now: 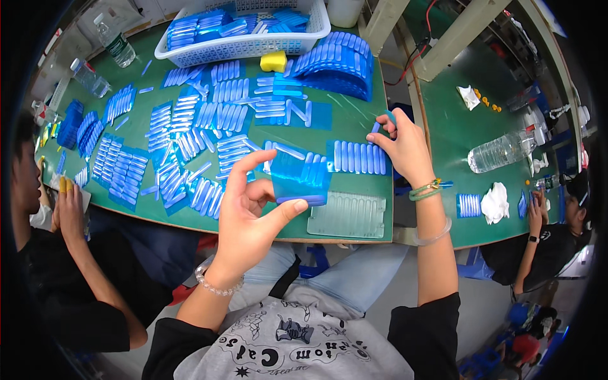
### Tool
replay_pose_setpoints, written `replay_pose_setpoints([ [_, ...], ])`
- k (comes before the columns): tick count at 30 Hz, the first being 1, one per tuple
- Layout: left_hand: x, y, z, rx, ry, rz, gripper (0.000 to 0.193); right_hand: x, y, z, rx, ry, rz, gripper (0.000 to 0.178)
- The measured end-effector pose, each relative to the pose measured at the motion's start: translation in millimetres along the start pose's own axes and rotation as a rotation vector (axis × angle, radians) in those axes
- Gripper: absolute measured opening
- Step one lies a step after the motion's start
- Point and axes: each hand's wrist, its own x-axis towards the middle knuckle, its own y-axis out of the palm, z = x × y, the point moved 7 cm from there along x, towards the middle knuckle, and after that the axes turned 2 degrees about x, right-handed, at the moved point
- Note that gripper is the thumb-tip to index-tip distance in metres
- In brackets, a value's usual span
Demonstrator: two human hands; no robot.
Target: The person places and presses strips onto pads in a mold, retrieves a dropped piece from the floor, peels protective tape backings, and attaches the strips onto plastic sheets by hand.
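My left hand (253, 206) is closed on a blue see-through film sheet (296, 174), pinching it between thumb and fingers above the table's near edge. A pale blue strip lies along the film's lower edge, beside the thumb. My right hand (405, 147) pinches a short blue strip (375, 130) between thumb and finger; a teal patch shows at one fingertip. Just below that strip, a blue sheet with a row of strips (360, 157) lies flat on the table. A clear grooved plastic tray (347, 216) sits nearest me, partly behind the held film.
Many strip-covered blue sheets (221, 117) and loose strips spread over the green table (329, 95). At the back stand a white basket (244, 49) full of sheets, a yellow block (273, 61) and a curved blue stack (335, 63). Bottles (117, 44) and co-workers flank me.
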Motion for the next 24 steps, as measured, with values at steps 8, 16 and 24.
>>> replay_pose_setpoints([
  [8, 5.3, 5.1, -4.3, -0.146, -0.026, -0.015, 0.037, -14.5, -11.2, -17.1, 0.997, 0.238, -0.275, 0.030],
  [16, 2.0, 13.2, -3.0, -0.179, -0.118, 0.017, 0.021, -72.9, 27.5, 95.5, 1.466, 0.344, -0.020, 0.040],
  [24, -3.4, 13.7, -0.4, -0.112, -0.108, 0.026, 0.015, -77.6, 35.5, 97.8, 1.463, 0.353, -0.022, 0.041],
])
